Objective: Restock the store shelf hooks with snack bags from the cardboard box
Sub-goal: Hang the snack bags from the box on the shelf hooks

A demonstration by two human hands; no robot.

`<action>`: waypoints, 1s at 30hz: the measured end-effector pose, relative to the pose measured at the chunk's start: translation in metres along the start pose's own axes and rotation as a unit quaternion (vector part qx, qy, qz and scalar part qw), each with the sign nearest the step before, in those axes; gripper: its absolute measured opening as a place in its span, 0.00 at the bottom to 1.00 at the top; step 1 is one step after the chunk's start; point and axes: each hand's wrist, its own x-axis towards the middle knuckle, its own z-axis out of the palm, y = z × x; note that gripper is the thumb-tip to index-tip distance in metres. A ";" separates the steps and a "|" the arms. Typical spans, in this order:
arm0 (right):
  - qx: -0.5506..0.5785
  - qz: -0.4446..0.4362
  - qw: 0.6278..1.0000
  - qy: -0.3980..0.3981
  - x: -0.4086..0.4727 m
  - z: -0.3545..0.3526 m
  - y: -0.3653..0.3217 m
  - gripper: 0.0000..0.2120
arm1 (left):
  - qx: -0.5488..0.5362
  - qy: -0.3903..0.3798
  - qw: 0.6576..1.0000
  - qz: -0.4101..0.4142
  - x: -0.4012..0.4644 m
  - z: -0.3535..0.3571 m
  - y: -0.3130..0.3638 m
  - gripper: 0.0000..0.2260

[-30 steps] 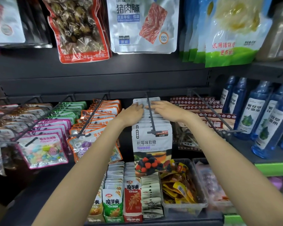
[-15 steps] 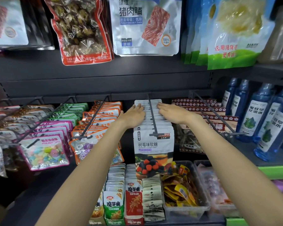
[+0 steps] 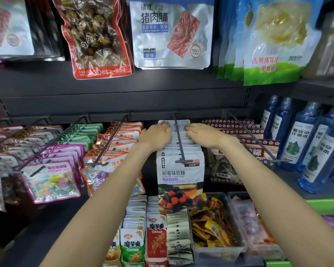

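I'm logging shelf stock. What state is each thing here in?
Raspberry fudge bags: hanging packed along the centre hook.
Left hand: open, resting on the bag tops.
Right hand: open, resting on the bag tops.
Clear bin: open-topped, holding yellow packets.
Blue bottles: upright, capped.

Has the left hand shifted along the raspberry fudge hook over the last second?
No. The left hand rests on the raspberry fudge bags just left of the hook rod, at the same spot along it as before.

Glossy plastic snack bags (image 3: 180,170); matt metal hook (image 3: 178,139).
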 end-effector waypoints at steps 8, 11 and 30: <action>0.030 0.019 0.999 -0.013 0.003 0.004 0.002 0.23 | 0.059 -0.068 0.996 0.006 0.023 0.002 0.002 0.24; 0.029 0.011 0.999 -0.007 0.003 0.005 0.004 0.23 | 0.075 -0.069 0.995 0.005 0.028 0.005 -0.001 0.24; 0.178 -0.136 0.923 0.312 -0.070 -0.043 -0.030 0.13 | 0.059 0.272 0.955 0.103 -0.135 -0.081 -0.003 0.12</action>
